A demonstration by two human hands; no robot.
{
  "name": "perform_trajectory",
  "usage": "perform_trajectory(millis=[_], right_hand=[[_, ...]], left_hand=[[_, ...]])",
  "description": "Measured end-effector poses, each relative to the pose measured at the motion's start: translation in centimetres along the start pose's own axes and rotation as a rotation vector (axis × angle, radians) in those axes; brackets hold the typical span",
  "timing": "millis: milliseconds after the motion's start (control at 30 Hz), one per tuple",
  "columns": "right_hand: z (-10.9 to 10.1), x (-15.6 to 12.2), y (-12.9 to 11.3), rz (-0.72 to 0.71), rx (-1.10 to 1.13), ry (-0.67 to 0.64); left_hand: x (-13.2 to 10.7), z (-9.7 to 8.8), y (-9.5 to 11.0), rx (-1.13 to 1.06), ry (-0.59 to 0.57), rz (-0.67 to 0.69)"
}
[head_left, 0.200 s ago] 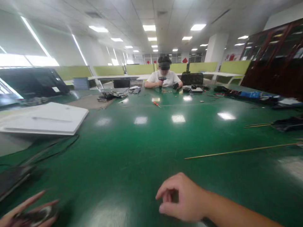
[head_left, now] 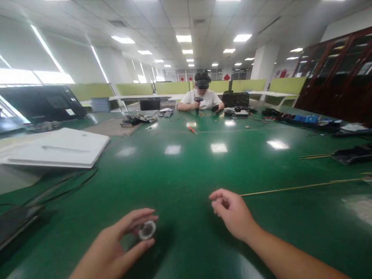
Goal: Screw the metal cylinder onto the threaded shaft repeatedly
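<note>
Over green tabletop [head_left: 174,166], left hand [head_left: 112,244] holds round part [head_left: 147,230], right hand [head_left: 235,215] half-curled.

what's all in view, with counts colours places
table: 1, green, foreground to far end
round part: 1, grey, lower left of centre
thin rods: several, golden, right side
slim tool: 1, orange, far middle
slab: 1 or more, white, left
small clutter: uncounted, mixed, far table edges
co-worker: 1, white shirt, across the table
cabinet: 1, brown, far right
partitions: several, green, background
ceiling lights: several, white, overhead
left hand: 1, bare, around round part
right hand: 1, bare, right of centre
</note>
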State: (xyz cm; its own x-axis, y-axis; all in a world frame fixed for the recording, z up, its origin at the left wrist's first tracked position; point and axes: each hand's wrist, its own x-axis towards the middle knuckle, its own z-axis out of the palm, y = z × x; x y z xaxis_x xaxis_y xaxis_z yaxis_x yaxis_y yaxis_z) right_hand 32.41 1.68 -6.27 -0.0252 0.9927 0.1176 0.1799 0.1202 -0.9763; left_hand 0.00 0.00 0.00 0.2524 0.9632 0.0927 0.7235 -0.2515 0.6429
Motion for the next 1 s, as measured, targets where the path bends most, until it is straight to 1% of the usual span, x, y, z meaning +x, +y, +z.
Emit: perform_trajectory(millis=[67,100,133,167,233,300,333,400,500,600,667,767,867,1000], right_hand=[[-0.4,0.6,0.4,0.02,0.09,0.076],[-0.5,0.7,0.5,0.012,0.121,0.099],[-0.6,0.8,0.6,-0.007,0.136,0.119],[-0.6,0.8,0.6,-0.032,0.14,0.142],[-0.5,0.7,0.7,-0.073,0.117,0.191],[-0.3,0.6,0.8,-0.075,0.066,0.223],[-0.2,0.5,0.9,-0.066,0.031,0.217],[0.0,0.2,1.0,-0.06,-0.052,0.16],[0.0,-0.2,0.8,-0.119,-0.187,0.062],[0.0,-0.4,0.3,-0.105,-0.272,0.031],[0.0,-0.6,0.0,-0.098,-0.304,0.008],[0.2,-0.8,-0.2,-0.119,-0.324,-0.017],[0.4,-0.9,-0.4,-0.133,-0.328,-0.016],[0.4,-0.8,-0.8,-0.148,-0.321,-0.027]], left_hand=[[2.4,2.4,4.1,-0.054,-0.184,0.072],[3.5,3.5,5.9,-0.088,-0.251,0.099],[4.5,4.6,7.3,-0.117,-0.285,0.117],[5.3,5.5,8.3,-0.127,-0.315,0.137],[6.5,7.1,9.1,-0.159,-0.324,0.187],[7.2,8.1,8.8,-0.195,-0.312,0.22],[7.4,8.5,8.3,-0.213,-0.303,0.227],[7.6,8.9,7.3,-0.249,-0.288,0.235],[7.8,9.1,6.0,-0.314,-0.281,0.267],[7.9,9.3,5.2,-0.374,-0.256,0.254],[7.9,9.4,4.9,-0.412,-0.238,0.207],[7.9,9.6,4.9,-0.471,-0.264,0.154],[7.9,9.6,5.1,-0.504,-0.299,0.149],[7.9,9.4,5.4,-0.503,-0.289,0.142]])
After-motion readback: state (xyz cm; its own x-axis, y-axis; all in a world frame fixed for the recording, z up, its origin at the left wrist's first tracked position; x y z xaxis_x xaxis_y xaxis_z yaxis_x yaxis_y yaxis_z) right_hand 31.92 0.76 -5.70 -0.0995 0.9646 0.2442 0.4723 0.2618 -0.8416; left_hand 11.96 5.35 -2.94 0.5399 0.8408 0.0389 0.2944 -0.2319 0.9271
